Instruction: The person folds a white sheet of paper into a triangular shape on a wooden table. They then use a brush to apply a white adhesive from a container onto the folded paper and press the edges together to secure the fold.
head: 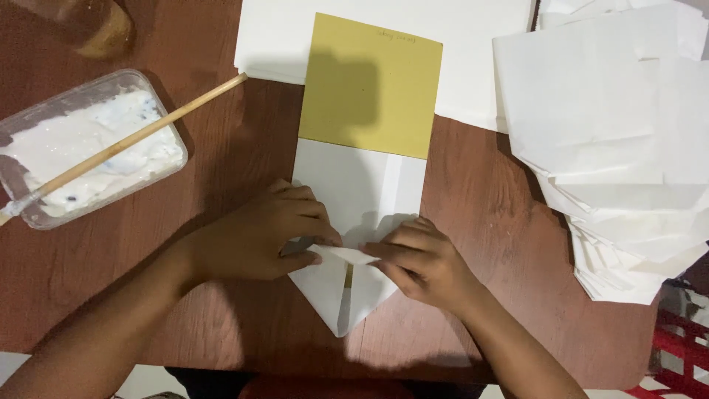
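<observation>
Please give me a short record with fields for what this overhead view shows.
surface: brown wooden table
left hand: pressing a fold in the white paper
right hand: pinching the same fold
paper shape: lower end folded to a point
under paper: yellow-green card
left side: plastic tub of white paste, wooden stick resting in it
right side: stack of white sheets

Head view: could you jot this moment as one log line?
left hand: pressing folded white paper sheet | right hand: pinching its flap | yellow card template: inside
</observation>
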